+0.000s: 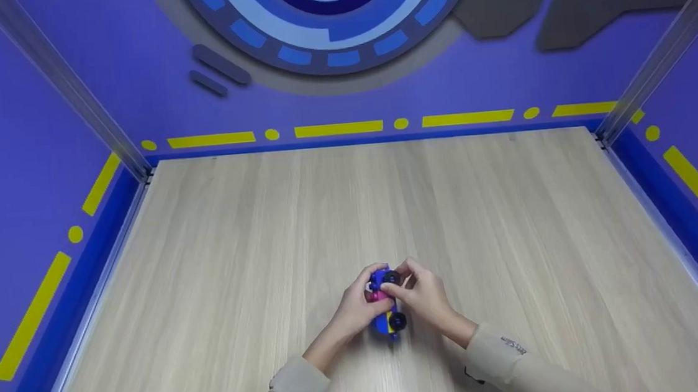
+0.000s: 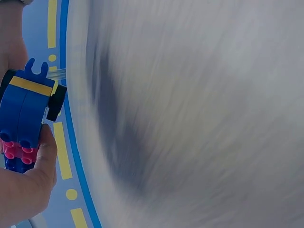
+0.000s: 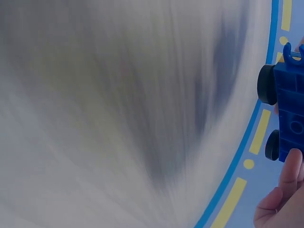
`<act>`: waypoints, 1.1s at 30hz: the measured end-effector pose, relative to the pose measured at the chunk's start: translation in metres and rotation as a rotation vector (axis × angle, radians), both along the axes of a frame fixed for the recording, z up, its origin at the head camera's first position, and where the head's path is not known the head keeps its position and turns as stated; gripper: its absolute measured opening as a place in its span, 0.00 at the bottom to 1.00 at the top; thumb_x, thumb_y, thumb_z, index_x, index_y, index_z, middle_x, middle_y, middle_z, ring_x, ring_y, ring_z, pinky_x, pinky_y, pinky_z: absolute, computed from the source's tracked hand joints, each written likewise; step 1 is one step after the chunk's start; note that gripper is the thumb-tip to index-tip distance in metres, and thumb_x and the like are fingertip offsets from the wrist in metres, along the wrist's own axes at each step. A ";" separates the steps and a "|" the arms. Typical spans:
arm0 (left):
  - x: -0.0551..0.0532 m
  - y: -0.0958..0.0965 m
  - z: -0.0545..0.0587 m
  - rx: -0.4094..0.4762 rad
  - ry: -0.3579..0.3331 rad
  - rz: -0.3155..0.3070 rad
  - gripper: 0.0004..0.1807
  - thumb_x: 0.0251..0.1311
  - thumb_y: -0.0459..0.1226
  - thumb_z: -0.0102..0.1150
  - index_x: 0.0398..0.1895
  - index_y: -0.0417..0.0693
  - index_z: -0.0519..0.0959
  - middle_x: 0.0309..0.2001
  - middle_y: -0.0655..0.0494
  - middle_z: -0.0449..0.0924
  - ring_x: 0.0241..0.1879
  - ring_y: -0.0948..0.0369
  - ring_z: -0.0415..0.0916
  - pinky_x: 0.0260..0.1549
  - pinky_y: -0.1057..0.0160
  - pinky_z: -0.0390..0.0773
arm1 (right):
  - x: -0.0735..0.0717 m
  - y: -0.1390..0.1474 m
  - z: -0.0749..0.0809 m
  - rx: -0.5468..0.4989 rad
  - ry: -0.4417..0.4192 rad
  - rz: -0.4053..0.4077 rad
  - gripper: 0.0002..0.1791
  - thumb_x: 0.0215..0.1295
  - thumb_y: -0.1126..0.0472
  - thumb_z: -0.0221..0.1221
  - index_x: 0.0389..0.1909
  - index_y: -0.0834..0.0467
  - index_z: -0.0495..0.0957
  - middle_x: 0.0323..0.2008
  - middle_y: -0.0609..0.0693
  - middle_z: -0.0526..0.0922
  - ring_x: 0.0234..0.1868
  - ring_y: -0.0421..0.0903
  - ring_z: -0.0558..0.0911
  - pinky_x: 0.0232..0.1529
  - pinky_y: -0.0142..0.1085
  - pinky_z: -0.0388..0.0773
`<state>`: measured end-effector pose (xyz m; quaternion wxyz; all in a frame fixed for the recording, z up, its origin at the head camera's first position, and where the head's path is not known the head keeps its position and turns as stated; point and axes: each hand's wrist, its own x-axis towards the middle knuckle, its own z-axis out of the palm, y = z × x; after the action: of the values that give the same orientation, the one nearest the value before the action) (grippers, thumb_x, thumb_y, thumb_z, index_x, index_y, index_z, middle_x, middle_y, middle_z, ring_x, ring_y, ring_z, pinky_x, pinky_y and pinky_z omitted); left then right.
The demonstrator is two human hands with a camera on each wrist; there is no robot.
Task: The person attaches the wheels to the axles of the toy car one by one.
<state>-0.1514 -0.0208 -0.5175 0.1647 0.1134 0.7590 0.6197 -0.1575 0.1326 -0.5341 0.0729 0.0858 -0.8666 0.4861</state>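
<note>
A small blue toy car point(image 1: 382, 325) of building bricks is held over the table, with pink studded bricks in its middle. In the left wrist view a yellow stripe point(image 2: 31, 85) crosses its blue body beside a C-shaped clip point(image 2: 36, 70). My left hand point(image 1: 356, 306) grips the car from the left, thumb across its side. My right hand point(image 1: 426, 294) pinches it at the far end, thumb beside the upper black wheel point(image 1: 391, 278). Another black wheel point(image 1: 397, 322) shows at the near end. The right wrist view shows the car's blue underside point(image 3: 290, 102), cut off by the frame edge.
A pale wood-grain table point(image 1: 234, 242) lies beneath the hands. Blue-purple panels point(image 1: 130, 101) with yellow markings wall it at the back and both sides. Metal posts point(image 1: 66, 87) stand at the back corners.
</note>
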 end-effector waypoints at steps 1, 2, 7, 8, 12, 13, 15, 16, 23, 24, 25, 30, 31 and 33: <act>0.001 0.000 0.004 -0.012 -0.001 0.004 0.33 0.49 0.31 0.58 0.61 0.50 0.61 0.52 0.43 0.69 0.33 0.60 0.70 0.36 0.62 0.72 | 0.000 0.001 0.000 0.000 -0.002 0.004 0.15 0.47 0.53 0.64 0.29 0.57 0.72 0.25 0.47 0.77 0.23 0.35 0.70 0.24 0.25 0.69; 0.002 -0.001 0.008 -0.019 -0.001 0.010 0.33 0.49 0.31 0.58 0.61 0.49 0.60 0.53 0.42 0.68 0.32 0.60 0.70 0.36 0.61 0.72 | 0.000 0.002 0.000 -0.002 -0.004 0.006 0.14 0.47 0.54 0.64 0.30 0.57 0.73 0.26 0.46 0.77 0.23 0.35 0.70 0.24 0.26 0.69; -0.002 -0.002 0.000 -0.044 0.001 0.042 0.36 0.49 0.33 0.60 0.63 0.53 0.57 0.57 0.39 0.65 0.34 0.60 0.72 0.39 0.57 0.74 | 0.000 0.005 -0.002 -0.017 0.007 0.012 0.13 0.47 0.57 0.65 0.32 0.56 0.74 0.27 0.46 0.78 0.24 0.38 0.70 0.24 0.26 0.68; -0.004 -0.003 -0.004 -0.049 0.006 0.049 0.36 0.49 0.34 0.60 0.63 0.53 0.57 0.57 0.38 0.65 0.34 0.59 0.73 0.40 0.57 0.74 | 0.000 0.006 -0.002 -0.017 0.008 0.012 0.13 0.46 0.58 0.65 0.33 0.56 0.74 0.27 0.47 0.78 0.24 0.38 0.70 0.24 0.26 0.68; -0.007 -0.003 -0.015 -0.071 0.019 0.085 0.37 0.48 0.37 0.62 0.63 0.54 0.56 0.56 0.40 0.67 0.37 0.58 0.74 0.41 0.57 0.74 | 0.001 0.008 -0.003 -0.010 0.015 0.009 0.14 0.46 0.58 0.65 0.34 0.57 0.74 0.29 0.48 0.77 0.24 0.38 0.71 0.25 0.26 0.70; -0.008 -0.003 -0.016 -0.062 0.024 0.094 0.38 0.48 0.36 0.62 0.63 0.53 0.56 0.56 0.39 0.68 0.38 0.57 0.75 0.41 0.57 0.74 | 0.001 0.008 -0.003 -0.010 0.018 0.008 0.15 0.46 0.58 0.65 0.34 0.57 0.74 0.30 0.48 0.76 0.24 0.39 0.71 0.25 0.26 0.70; -0.008 -0.003 -0.018 -0.052 0.026 0.116 0.37 0.47 0.36 0.63 0.62 0.52 0.57 0.55 0.40 0.69 0.41 0.55 0.76 0.42 0.57 0.74 | 0.002 0.009 -0.003 -0.011 0.026 0.003 0.15 0.46 0.58 0.66 0.34 0.57 0.74 0.31 0.49 0.76 0.25 0.41 0.72 0.25 0.27 0.70; -0.008 -0.003 -0.018 -0.050 0.027 0.126 0.37 0.47 0.36 0.63 0.61 0.52 0.58 0.55 0.40 0.69 0.42 0.55 0.76 0.42 0.57 0.74 | 0.002 0.010 -0.002 -0.012 0.027 0.000 0.15 0.45 0.59 0.66 0.33 0.57 0.73 0.32 0.49 0.75 0.26 0.42 0.72 0.25 0.27 0.70; -0.008 -0.003 -0.018 -0.103 0.092 0.181 0.31 0.45 0.36 0.64 0.55 0.46 0.65 0.48 0.45 0.73 0.42 0.54 0.74 0.42 0.57 0.74 | 0.002 0.013 -0.003 0.016 0.040 -0.008 0.16 0.44 0.61 0.66 0.35 0.57 0.72 0.35 0.50 0.73 0.29 0.49 0.73 0.26 0.27 0.69; -0.008 -0.003 -0.018 -0.109 0.102 0.181 0.30 0.45 0.36 0.64 0.54 0.46 0.66 0.47 0.46 0.73 0.42 0.55 0.74 0.41 0.58 0.74 | 0.002 0.014 -0.003 0.017 0.043 -0.001 0.17 0.44 0.61 0.66 0.35 0.57 0.72 0.36 0.51 0.73 0.29 0.49 0.73 0.27 0.28 0.69; -0.008 -0.003 -0.017 -0.118 0.115 0.179 0.28 0.46 0.36 0.64 0.54 0.47 0.67 0.46 0.47 0.74 0.42 0.56 0.74 0.41 0.59 0.74 | 0.002 0.015 -0.003 0.017 0.045 0.008 0.18 0.44 0.61 0.66 0.36 0.57 0.72 0.37 0.51 0.73 0.30 0.50 0.73 0.27 0.28 0.69; -0.006 -0.005 -0.014 -0.183 0.193 0.160 0.25 0.46 0.35 0.62 0.52 0.47 0.70 0.45 0.51 0.74 0.41 0.58 0.72 0.40 0.60 0.73 | 0.001 0.019 -0.002 0.009 0.046 0.072 0.22 0.44 0.59 0.66 0.42 0.57 0.71 0.41 0.52 0.73 0.32 0.52 0.72 0.29 0.30 0.68; -0.005 -0.005 -0.014 -0.201 0.209 0.157 0.25 0.46 0.34 0.62 0.52 0.48 0.70 0.45 0.51 0.74 0.42 0.58 0.72 0.41 0.59 0.72 | 0.001 0.020 -0.001 0.015 0.047 0.085 0.23 0.45 0.59 0.66 0.43 0.57 0.71 0.42 0.52 0.72 0.33 0.52 0.72 0.30 0.30 0.67; -0.005 -0.005 -0.013 -0.233 0.230 0.150 0.25 0.46 0.34 0.62 0.52 0.48 0.71 0.46 0.51 0.74 0.43 0.57 0.72 0.42 0.58 0.72 | 0.001 0.021 0.000 0.026 0.046 0.109 0.24 0.45 0.58 0.66 0.46 0.56 0.71 0.44 0.51 0.72 0.34 0.51 0.72 0.30 0.30 0.67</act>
<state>-0.1559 -0.0257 -0.5309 0.0423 0.1068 0.8458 0.5209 -0.1566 0.1539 -0.5340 0.0651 0.1449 -0.8649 0.4762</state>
